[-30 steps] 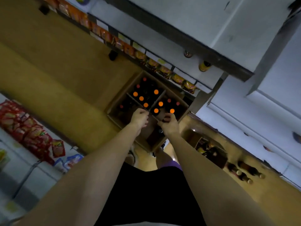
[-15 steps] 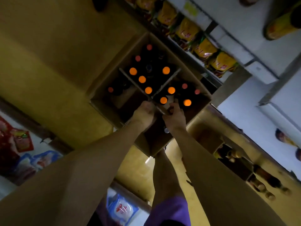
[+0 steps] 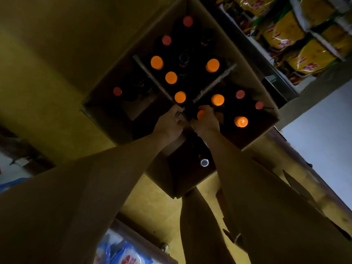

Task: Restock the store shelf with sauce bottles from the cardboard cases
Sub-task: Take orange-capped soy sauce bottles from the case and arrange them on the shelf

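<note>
Head view, looking down. Item: cardboard case [image 3: 106, 96], open-topped, on the floor, split into four cells by crossed dividers [image 3: 150, 78].

Hands: both reach to the centre of the case where the dividers cross. Right hand [image 3: 204, 121] is curled round an orange-capped bottle [image 3: 201, 114] at the inner corner of the 3 o'clock cell. Left hand [image 3: 169, 123] is clenched at the divider junction; whether it pinches the card or a bottle neck I cannot tell.

Risk: lighting is poor and the bottles are tightly packed. A neck drawn up at a slant could catch the divider edge, lift the card, and knock a neighbour. The bottles look like glass, so a slip would likely mean breakage.

Contents by cell:
- 12 o'clock: the fullest, orange and red caps.
- 3 o'clock: orange and red caps, including the gripped bottle.
- 9 o'clock: one red cap [image 3: 117, 91] and dark bottles, partly emptied.
- 6 o'clock: one silver-ringed top [image 3: 204, 162], otherwise dark.

Yellow packets [image 3: 285, 33] fill the shelf at 1 o'clock.
</note>
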